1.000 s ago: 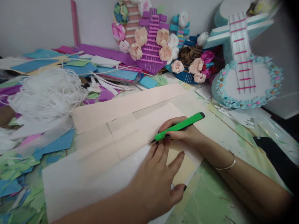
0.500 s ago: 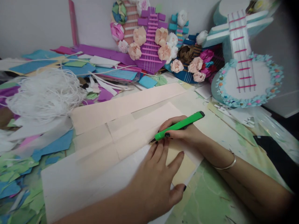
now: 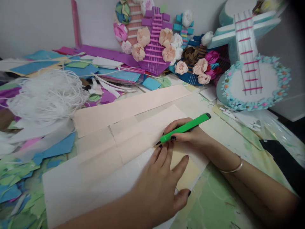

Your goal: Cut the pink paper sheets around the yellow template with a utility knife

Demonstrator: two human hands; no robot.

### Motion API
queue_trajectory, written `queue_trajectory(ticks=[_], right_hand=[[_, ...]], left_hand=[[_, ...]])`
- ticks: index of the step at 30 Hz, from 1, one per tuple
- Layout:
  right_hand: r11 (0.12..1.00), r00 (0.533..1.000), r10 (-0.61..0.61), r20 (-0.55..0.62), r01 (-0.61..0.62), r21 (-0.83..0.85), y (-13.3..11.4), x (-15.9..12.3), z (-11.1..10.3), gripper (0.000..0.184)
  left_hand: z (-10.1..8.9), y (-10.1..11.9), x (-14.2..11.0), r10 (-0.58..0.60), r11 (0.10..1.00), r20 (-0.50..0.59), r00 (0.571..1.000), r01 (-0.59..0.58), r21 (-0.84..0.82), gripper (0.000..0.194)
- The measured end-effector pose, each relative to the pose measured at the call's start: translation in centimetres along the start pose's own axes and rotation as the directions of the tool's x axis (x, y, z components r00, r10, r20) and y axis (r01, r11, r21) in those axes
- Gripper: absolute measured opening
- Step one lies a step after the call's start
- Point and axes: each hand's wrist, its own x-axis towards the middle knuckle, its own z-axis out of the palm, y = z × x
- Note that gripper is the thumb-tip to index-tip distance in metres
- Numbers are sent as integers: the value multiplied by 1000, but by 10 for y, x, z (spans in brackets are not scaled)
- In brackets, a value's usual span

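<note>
My right hand (image 3: 188, 135) grips a green utility knife (image 3: 184, 128), its tip down on a pale peach sheet (image 3: 133, 140) near the sheet's right part. My left hand (image 3: 159, 186) lies flat with fingers spread on a yellowish card (image 3: 190, 171) and the white sheet (image 3: 83, 187) under it, fingertips just beside the knife tip. A thin bangle (image 3: 234, 167) circles my right wrist.
A heap of white string (image 3: 45, 95) lies at the left among blue, green and purple paper scraps (image 3: 54, 149). Paper-flower guitar models (image 3: 154, 41) lean on the back wall; a teal round one (image 3: 254, 82) stands at right. A long peach strip (image 3: 128, 106) lies behind.
Almost nothing has changed; my right hand and the knife have shifted very slightly, while my left hand stays pressed on the card.
</note>
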Motion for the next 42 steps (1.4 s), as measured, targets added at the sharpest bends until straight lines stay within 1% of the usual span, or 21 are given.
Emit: queue_trajectory(ticks=[3, 8, 10, 16, 25, 28, 31, 35, 39, 42], right_hand=[[997, 1000, 14, -9, -13, 70, 1, 0, 2, 27], [989, 999, 40, -28, -36, 143, 2, -2, 8, 17], [986, 999, 44, -30, -38, 163, 1, -2, 8, 16], [991, 999, 39, 22, -41, 128, 0, -2, 6, 16], [983, 998, 34, 57, -44, 179, -1, -3, 9, 17], [977, 997, 57, 58, -68, 202, -2, -3, 10, 19], [965, 996, 87, 9, -86, 247, -5, -3, 12, 29], [960, 985, 115, -129, -77, 269, -8, -3, 19, 43], [970, 972, 101, -213, -48, 238, -8, -4, 31, 48], [977, 959, 110, -260, -56, 205, -8, -5, 39, 46]], left_hand=[[1, 0, 0, -4, 1000, -1, 1000, 4, 4, 69], [0, 0, 0, 0, 1000, -6, 1000, 0, 2, 68], [-1, 0, 0, 1, 1000, -4, 1000, -1, 2, 68], [-2, 0, 0, 3, 1000, 11, 1000, -3, 1, 67], [1, 1, 1, -4, 1000, 3, 1000, 4, 6, 69], [0, 1, 1, -5, 1000, 3, 1000, 5, 8, 69], [-1, 1, 1, -1, 1000, -2, 1000, 1, 9, 69], [0, 0, 1, -2, 1000, -9, 1000, 2, 6, 69], [0, 0, 2, 0, 1000, 3, 1000, 0, 6, 70], [0, 0, 2, 0, 1000, 14, 1000, 0, 6, 70]])
